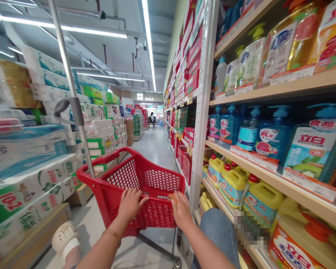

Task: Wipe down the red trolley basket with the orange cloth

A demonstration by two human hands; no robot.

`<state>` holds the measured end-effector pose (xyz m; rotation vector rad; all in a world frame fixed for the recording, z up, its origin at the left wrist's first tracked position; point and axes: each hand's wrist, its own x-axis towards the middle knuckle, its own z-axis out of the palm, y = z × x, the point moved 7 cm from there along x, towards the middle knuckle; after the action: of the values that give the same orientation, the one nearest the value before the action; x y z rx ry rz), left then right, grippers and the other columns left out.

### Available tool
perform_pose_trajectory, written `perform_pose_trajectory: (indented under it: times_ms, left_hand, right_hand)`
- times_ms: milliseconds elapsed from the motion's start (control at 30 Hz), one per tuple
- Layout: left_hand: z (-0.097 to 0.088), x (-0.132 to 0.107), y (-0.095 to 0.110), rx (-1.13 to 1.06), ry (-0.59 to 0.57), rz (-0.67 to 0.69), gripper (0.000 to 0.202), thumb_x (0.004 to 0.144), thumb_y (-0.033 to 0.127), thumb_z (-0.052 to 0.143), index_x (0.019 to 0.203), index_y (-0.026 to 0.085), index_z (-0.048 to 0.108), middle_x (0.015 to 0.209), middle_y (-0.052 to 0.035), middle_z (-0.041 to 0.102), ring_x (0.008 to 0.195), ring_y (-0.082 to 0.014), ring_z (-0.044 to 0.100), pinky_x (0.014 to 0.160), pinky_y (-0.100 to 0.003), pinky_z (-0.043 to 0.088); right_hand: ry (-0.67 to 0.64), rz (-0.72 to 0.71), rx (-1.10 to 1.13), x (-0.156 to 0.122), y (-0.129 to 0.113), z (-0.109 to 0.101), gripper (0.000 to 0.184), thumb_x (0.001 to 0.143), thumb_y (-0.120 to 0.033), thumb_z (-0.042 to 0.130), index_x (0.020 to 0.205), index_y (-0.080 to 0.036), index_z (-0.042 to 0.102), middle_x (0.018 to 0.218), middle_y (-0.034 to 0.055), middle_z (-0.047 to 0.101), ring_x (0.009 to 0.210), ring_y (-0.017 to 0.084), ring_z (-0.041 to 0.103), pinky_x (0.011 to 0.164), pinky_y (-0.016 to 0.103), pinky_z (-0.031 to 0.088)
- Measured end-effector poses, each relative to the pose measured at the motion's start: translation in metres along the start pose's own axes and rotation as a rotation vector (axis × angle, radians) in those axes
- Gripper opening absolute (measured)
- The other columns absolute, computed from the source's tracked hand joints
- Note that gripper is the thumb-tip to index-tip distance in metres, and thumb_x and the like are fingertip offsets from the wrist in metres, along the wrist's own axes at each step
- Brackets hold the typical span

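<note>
Left hand (130, 204) lies palm-down on the near rim of a red shopping cart (100, 177), fingers spread, not clenched. Right hand (181, 210) is curled over the same rim, grasping it. A small orange item (171, 198) sits at the right hand's fingertips, too small to identify. Thin band (112, 234) on left wrist. Cart is directly ahead of the person, basket tilted, steel pole (70, 74) rising at its left with a grey clip (68, 110). Near left, a white perforated clog (65, 237); near right, a denim-covered knee (218, 231) beside a pixelated patch (250, 229). Left of the cart, stacked tissue packs (30, 157). Right, shelves carry yellow jugs (232, 186), blue pump bottles (271, 138) and, higher, detergent bottles (252, 63). Far down the tiled aisle (154, 149), a person (152, 118) stands below a "DAILY" sign (145, 98).
</note>
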<state>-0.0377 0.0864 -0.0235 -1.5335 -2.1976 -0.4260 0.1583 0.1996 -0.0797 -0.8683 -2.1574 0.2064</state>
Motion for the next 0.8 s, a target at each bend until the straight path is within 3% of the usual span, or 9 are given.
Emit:
perform_pose_trajectory:
  times_ms: [133, 267, 367, 467, 533, 600, 700, 800]
  left_hand:
    - [-0.005, -0.006, 0.009, 0.031, 0.047, -0.063, 0.039, 0.090, 0.053, 0.037, 0.087, 0.023, 0.062, 0.090, -0.0056, 0.061, 0.094, -0.0225, 0.049, 0.100, -0.042, 0.022]
    - [-0.010, -0.012, 0.022, 0.036, 0.057, -0.064, 0.037, 0.091, 0.048, 0.037, 0.087, 0.022, 0.062, 0.089, -0.0062, 0.061, 0.092, -0.0224, 0.049, 0.097, -0.041, 0.024]
    - [-0.025, -0.016, 0.005, 0.055, 0.067, -0.038, 0.037, 0.091, 0.047, 0.038, 0.086, 0.021, 0.064, 0.087, -0.0070, 0.062, 0.091, -0.0227, 0.050, 0.093, -0.040, 0.027]
    - [-0.046, -0.021, -0.021, 0.133, 0.128, -0.110, 0.041, 0.088, 0.052, 0.040, 0.080, 0.020, 0.064, 0.084, -0.0082, 0.062, 0.091, -0.0245, 0.049, 0.097, -0.043, 0.024]
    - [-0.053, -0.022, -0.024, 0.154, 0.143, -0.145, 0.041, 0.088, 0.052, 0.040, 0.079, 0.020, 0.065, 0.084, -0.0087, 0.062, 0.092, -0.0252, 0.048, 0.098, -0.044, 0.023]
    - [-0.053, -0.022, -0.015, 0.153, 0.143, -0.172, 0.040, 0.089, 0.050, 0.039, 0.081, 0.020, 0.065, 0.085, -0.0093, 0.063, 0.093, -0.0257, 0.048, 0.097, -0.044, 0.023]
    - [-0.050, -0.020, 0.003, 0.124, 0.132, -0.175, 0.039, 0.091, 0.045, 0.036, 0.082, 0.019, 0.065, 0.086, -0.0097, 0.063, 0.094, -0.0259, 0.049, 0.094, -0.044, 0.025]
    - [-0.054, -0.021, 0.011, 0.087, 0.106, -0.113, 0.035, 0.092, 0.038, 0.036, 0.084, 0.019, 0.065, 0.085, -0.0087, 0.064, 0.091, -0.0250, 0.051, 0.090, -0.042, 0.028]
  right_hand:
    - [0.061, 0.072, -0.034, 0.010, -0.021, 0.015, 0.046, 0.096, -0.035, 0.033, 0.131, -0.012, 0.051, 0.133, 0.0149, 0.053, 0.129, 0.028, 0.042, 0.109, 0.052, 0.027]
    - [0.035, -0.050, 0.022, 0.015, -0.052, 0.028, 0.045, 0.096, -0.036, 0.035, 0.133, -0.015, 0.049, 0.135, 0.0109, 0.051, 0.130, 0.026, 0.040, 0.110, 0.049, 0.026]
    - [0.004, -0.052, 0.038, 0.025, -0.033, 0.020, 0.043, 0.096, -0.037, 0.034, 0.129, -0.017, 0.053, 0.132, 0.0092, 0.054, 0.128, 0.024, 0.043, 0.110, 0.046, 0.027]
    - [-0.009, 0.073, -0.005, 0.036, -0.001, 0.011, 0.045, 0.096, -0.036, 0.031, 0.128, -0.013, 0.054, 0.133, 0.0122, 0.053, 0.130, 0.027, 0.041, 0.110, 0.048, 0.025]
    - [-0.030, 0.150, -0.028, 0.041, 0.005, 0.014, 0.047, 0.096, -0.035, 0.030, 0.128, -0.010, 0.054, 0.135, 0.0145, 0.051, 0.132, 0.029, 0.037, 0.111, 0.050, 0.022]
    - [-0.066, 0.139, -0.009, 0.042, -0.010, 0.024, 0.048, 0.096, -0.035, 0.030, 0.131, -0.010, 0.051, 0.138, 0.0143, 0.047, 0.135, 0.029, 0.032, 0.112, 0.051, 0.020]
    - [-0.116, -0.014, 0.080, 0.038, -0.050, 0.040, 0.050, 0.096, -0.038, 0.033, 0.139, -0.014, 0.043, 0.145, 0.0098, 0.040, 0.138, 0.025, 0.027, 0.113, 0.048, 0.020]
    - [-0.118, -0.079, 0.139, 0.038, -0.059, 0.043, 0.050, 0.096, -0.039, 0.032, 0.140, -0.017, 0.040, 0.146, 0.0074, 0.038, 0.138, 0.022, 0.026, 0.114, 0.046, 0.021]
